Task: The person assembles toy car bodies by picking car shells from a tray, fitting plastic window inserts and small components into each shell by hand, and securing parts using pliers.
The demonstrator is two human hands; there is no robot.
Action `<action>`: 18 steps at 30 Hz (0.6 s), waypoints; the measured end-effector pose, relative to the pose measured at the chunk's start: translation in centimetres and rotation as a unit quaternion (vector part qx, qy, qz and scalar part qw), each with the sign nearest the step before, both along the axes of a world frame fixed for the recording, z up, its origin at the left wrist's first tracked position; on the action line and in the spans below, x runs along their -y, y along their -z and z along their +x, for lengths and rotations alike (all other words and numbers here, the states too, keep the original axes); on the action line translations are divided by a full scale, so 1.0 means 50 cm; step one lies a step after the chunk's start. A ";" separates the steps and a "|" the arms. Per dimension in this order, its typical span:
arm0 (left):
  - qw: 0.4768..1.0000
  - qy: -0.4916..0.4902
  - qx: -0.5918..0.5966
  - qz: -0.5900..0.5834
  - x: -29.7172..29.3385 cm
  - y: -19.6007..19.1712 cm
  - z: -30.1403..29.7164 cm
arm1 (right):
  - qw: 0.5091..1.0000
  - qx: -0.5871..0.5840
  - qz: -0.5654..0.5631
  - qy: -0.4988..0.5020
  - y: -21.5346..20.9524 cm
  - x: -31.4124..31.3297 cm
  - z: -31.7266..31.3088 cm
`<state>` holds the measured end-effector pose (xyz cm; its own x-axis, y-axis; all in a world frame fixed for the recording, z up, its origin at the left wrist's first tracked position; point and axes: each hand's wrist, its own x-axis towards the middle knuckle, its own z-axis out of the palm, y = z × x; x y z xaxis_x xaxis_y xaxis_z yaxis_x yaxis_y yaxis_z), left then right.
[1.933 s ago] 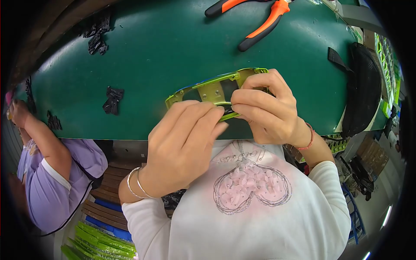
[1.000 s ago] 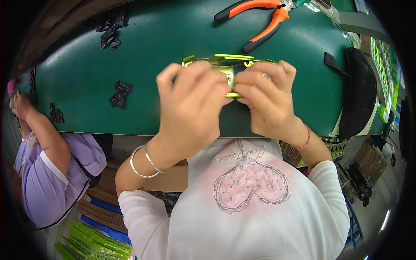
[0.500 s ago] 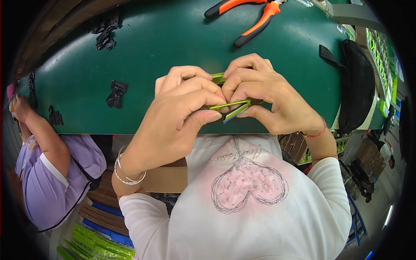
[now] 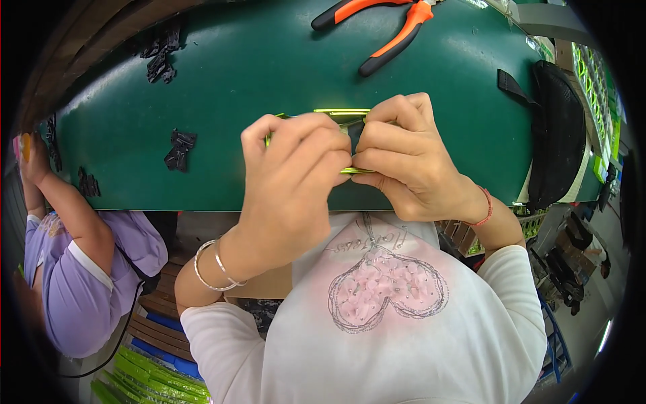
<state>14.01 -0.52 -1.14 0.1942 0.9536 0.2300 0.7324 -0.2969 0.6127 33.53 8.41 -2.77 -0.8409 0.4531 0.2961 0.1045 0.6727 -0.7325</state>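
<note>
Pinching a thin yellow-green plastic frame piece (image 4: 340,112) between both hands, low over the near edge of the green surface (image 4: 222,81). Left hand (image 4: 293,178) fingers curled tight over its left half; right hand (image 4: 410,158) fingers clamped narrow on the right half, thumbs meeting at a dark middle part. Most of the piece is hidden under the knuckles. Orange-handled pliers (image 4: 390,27) lie well apart at the far edge; small black clips (image 4: 178,149) sit to the left; a black pouch (image 4: 555,135) to the right. Risk, as I judge it: uneven thumb pressure could bend or snap the slim strip, or it could slip off the edge.
</note>
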 end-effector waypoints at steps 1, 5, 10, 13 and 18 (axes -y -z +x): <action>0.999 -0.013 0.003 0.030 0.002 0.007 0.009 | 1.000 0.000 0.000 0.000 0.005 0.000 0.000; 0.999 -0.004 0.011 0.051 -0.014 0.014 0.002 | 1.000 0.023 0.014 -0.001 0.002 -0.016 -0.001; 0.989 -0.004 0.072 -0.127 -0.029 -0.042 -0.044 | 0.998 0.031 -0.045 0.032 -0.015 -0.018 0.005; 0.977 0.010 0.112 -0.180 -0.013 -0.062 -0.043 | 0.997 0.021 -0.076 0.011 -0.008 -0.010 0.020; 0.993 0.019 0.049 -0.106 0.036 -0.083 -0.029 | 1.000 -0.014 0.027 0.001 -0.005 0.009 0.027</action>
